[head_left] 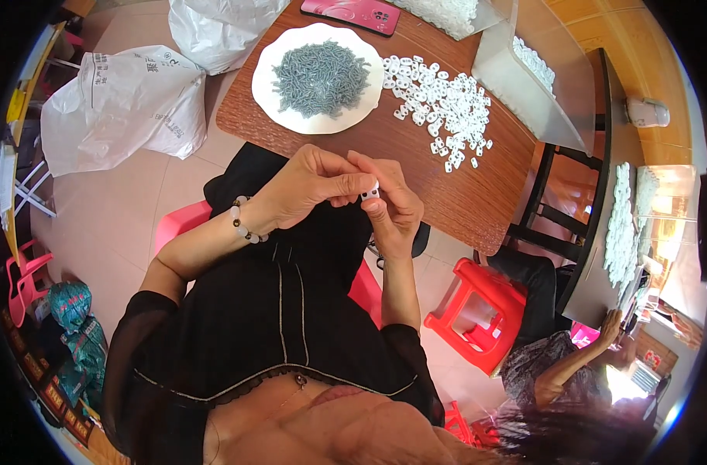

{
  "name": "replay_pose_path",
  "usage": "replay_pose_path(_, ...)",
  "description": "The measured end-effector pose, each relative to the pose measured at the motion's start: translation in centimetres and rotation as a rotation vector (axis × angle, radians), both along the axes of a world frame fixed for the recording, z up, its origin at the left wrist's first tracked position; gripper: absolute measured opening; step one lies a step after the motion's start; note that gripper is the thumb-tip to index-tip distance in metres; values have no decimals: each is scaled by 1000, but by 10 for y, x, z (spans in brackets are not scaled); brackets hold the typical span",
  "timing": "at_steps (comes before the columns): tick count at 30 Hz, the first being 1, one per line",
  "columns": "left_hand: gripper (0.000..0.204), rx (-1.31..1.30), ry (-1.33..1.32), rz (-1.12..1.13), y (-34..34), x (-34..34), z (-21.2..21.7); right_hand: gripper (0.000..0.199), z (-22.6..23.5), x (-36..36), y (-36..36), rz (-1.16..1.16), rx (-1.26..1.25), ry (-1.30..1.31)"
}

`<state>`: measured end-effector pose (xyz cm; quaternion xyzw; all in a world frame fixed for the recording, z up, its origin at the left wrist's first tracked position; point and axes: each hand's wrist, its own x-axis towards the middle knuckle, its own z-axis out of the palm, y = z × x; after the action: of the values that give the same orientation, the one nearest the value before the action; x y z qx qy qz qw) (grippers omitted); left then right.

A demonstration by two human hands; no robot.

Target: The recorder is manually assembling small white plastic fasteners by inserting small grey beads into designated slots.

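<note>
My hands meet in front of me, just off the near edge of the brown table (322, 147). Between the thumb and fingers of my right hand (400, 203) is a small white plastic piece (370, 191) with two dark holes. My left hand (311, 186) pinches right against that piece; its fingertips hide whatever they hold. Beyond them, a white scalloped plate (270, 108) carries a heap of small grey-blue rod-like pieces (321, 77). To its right lies a loose spread of similar white two-hole pieces (454, 108).
A pink phone (353, 14) lies at the table's far edge, beside clear bins (535, 85) of white pieces. White sacks (125, 108) stand on the floor at left. A red stool (477, 314) is at right, near another person (562, 368) working at a dark table.
</note>
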<state>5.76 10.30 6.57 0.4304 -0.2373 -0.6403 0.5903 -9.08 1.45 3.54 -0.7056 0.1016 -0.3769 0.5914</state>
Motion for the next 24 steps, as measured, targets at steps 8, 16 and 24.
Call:
replay_pose_path(8, 16, 13, 88, 37, 4, -6, 3, 43, 1, -2, 5, -31, 86, 11)
replay_pose_path(16, 15, 25, 78, 44, 6, -8, 4, 42, 2, 0, 9, -59, 108, -17)
replay_pose_path(24, 15, 24, 87, 43, 8, -10, 9, 41, -1, 2, 14, -112, 64, -38)
